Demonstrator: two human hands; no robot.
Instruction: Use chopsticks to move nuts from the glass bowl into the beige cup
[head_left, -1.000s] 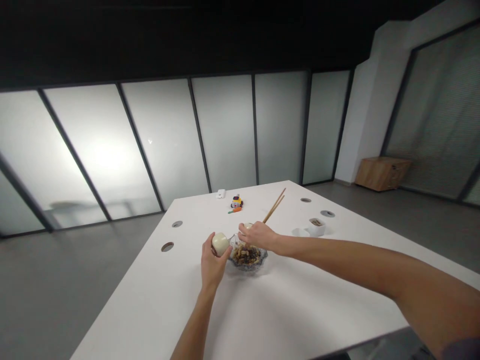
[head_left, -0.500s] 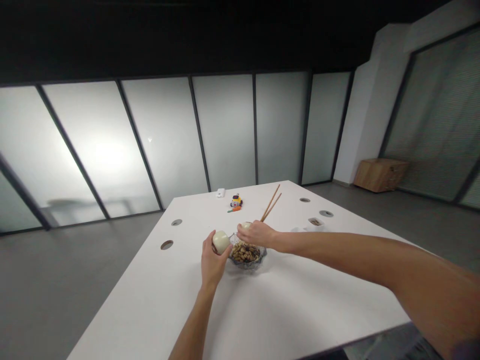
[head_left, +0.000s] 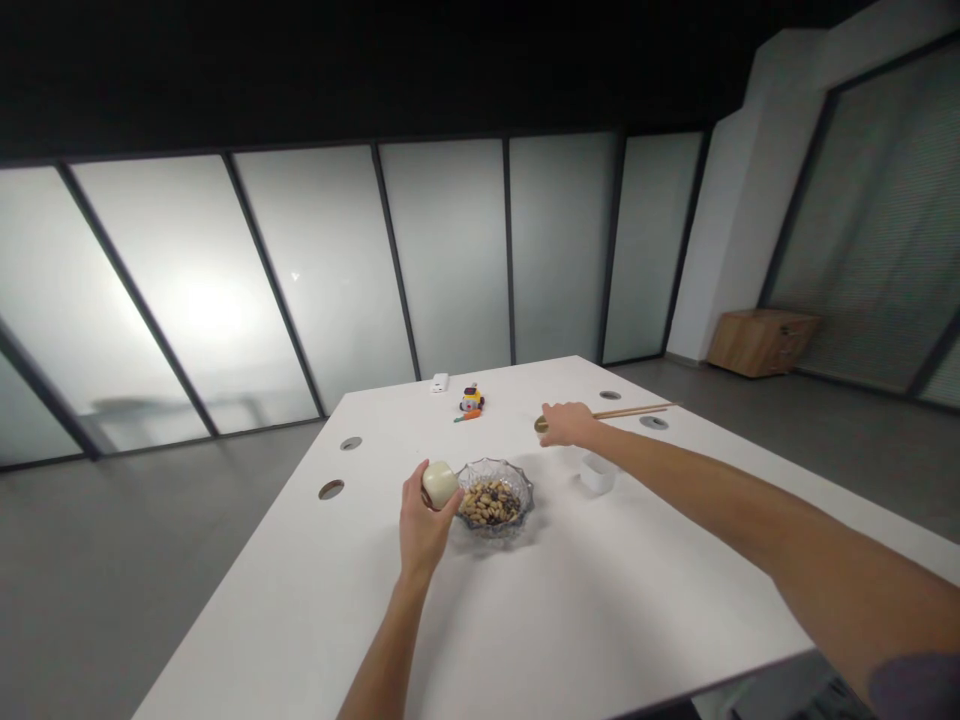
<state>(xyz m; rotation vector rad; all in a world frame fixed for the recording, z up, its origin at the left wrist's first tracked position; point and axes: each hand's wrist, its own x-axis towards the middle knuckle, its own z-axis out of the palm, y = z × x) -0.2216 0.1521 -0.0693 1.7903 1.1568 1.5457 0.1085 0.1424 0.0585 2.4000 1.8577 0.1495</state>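
Note:
My left hand (head_left: 426, 515) is closed around a cream-coloured rounded pot (head_left: 440, 484), tilted at the left rim of a clear glass bowl (head_left: 517, 482). Brown and tan nuts or seeds (head_left: 487, 503) lie inside the bowl. Beyond the bowl and to its right, my right hand (head_left: 568, 424) is closed, low over the table. A small round olive-gold piece (head_left: 541, 425) shows at its fingertips; its kind is unclear. Thin wooden chopsticks (head_left: 636, 411) stick out rightward from behind this hand. How its fingers hold both is hidden.
Right of the bowl stands a small white container (head_left: 598, 474), partly behind my right forearm. A yellow toy vehicle (head_left: 472, 398), an orange carrot-shaped piece (head_left: 468, 416) and a white box (head_left: 440, 382) sit farther back. Round holes pierce the white table (head_left: 300, 600).
My right hand has moved from above the bowl to the right and away from me. The chopsticks have swung from pointing upward to nearly level. My left hand stays almost still.

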